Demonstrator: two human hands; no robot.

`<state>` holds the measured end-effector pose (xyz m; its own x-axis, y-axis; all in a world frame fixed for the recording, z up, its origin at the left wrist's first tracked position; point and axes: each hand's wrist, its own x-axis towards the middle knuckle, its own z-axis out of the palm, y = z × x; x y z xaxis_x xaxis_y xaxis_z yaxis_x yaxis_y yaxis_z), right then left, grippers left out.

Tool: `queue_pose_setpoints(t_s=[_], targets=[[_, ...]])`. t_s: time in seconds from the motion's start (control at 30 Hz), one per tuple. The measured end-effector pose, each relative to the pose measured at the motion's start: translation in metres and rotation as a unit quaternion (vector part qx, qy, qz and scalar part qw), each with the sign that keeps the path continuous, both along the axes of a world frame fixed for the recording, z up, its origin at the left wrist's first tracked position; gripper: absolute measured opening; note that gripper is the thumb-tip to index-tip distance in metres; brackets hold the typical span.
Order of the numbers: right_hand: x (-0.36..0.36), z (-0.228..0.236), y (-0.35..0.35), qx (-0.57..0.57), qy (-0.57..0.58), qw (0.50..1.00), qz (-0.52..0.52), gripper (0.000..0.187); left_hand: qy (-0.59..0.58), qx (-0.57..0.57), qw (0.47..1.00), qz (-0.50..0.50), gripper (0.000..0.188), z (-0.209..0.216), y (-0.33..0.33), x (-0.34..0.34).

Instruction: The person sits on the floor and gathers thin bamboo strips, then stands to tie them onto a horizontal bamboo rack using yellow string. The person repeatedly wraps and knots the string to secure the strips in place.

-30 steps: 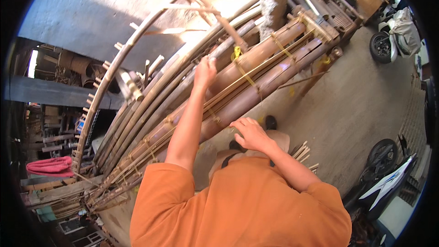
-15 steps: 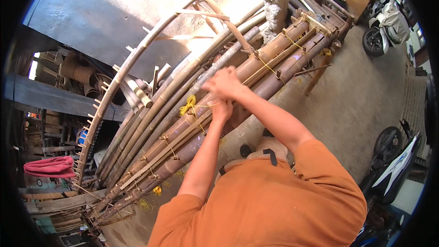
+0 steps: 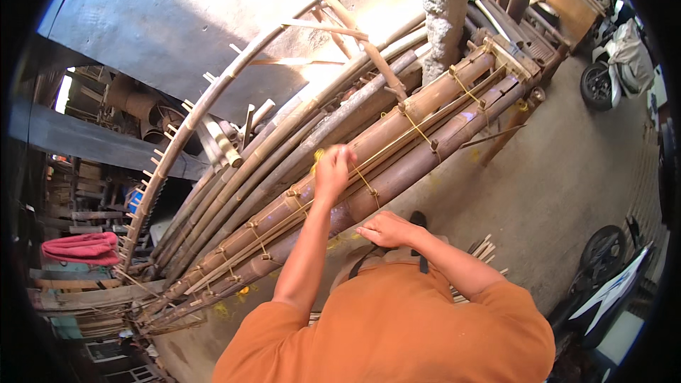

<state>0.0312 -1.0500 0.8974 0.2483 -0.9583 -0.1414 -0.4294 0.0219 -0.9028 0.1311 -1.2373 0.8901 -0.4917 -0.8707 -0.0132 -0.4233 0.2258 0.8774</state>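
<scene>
Two thick bamboo poles point(image 3: 404, 177) lie side by side across the picture, with thin bamboo strips point(image 3: 418, 124) between them. Yellow cord point(image 3: 370, 186) crosses from one pole to the other, looped round short wooden pegs point(image 3: 434, 145). My left hand point(image 3: 333, 172) is a fist over the far pole, with a bundle of yellow cord point(image 3: 317, 159) showing at its far side; the hand is slightly blurred. Close to my body, on the near side of the poles, my right hand point(image 3: 386, 230) is closed. What its curled fingers hold, if anything, is hidden.
A curved bamboo piece with pegs point(image 3: 174, 138) and several loose bamboo poles point(image 3: 245, 188) lie beyond the work. A rough concrete post point(image 3: 445, 18) stands behind. Thin sticks point(image 3: 484, 250) lie by my right forearm. Motorcycles point(image 3: 603, 269) stand at the right; a red cloth point(image 3: 81, 248) hangs left.
My right hand has come back from over the far pole toward my body. My left hand has risen slightly, now at the yellow cord bundle. The view has shifted a little.
</scene>
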Motion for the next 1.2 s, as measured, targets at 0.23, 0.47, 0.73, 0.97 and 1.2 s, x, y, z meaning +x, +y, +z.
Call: queue_pose_setpoints(t_s=[0.23, 0.47, 0.73, 0.97, 1.2], targets=[[0.021, -0.043, 0.019, -0.227, 0.148, 0.960, -0.066, 0.037, -0.281, -0.140, 0.945, 0.090, 0.030, -0.067, -0.090, -0.019], [0.104, -0.012, 0.023, -0.189, 0.099, 0.965, -0.151, 0.029, -0.158, -0.170, 0.970, 0.074, 0.035, 0.006, -0.055, 0.085], [0.190, -0.052, -0.028, 0.113, -0.695, 0.541, -0.459, 0.016, -0.262, -0.145, 0.951, -0.075, 0.026, -0.016, 0.029, 0.213], [0.274, 0.132, -0.098, -0.468, -0.146, 0.869, 0.062, 0.020, -0.211, -0.076, 0.975, 0.012, 0.022, -0.001, 0.042, 0.200], [0.170, 0.040, -0.204, -0.117, 0.443, 0.885, -0.085, 0.065, -0.194, -0.044, 0.979, -0.039, 0.036, -0.007, 0.030, 0.207]])
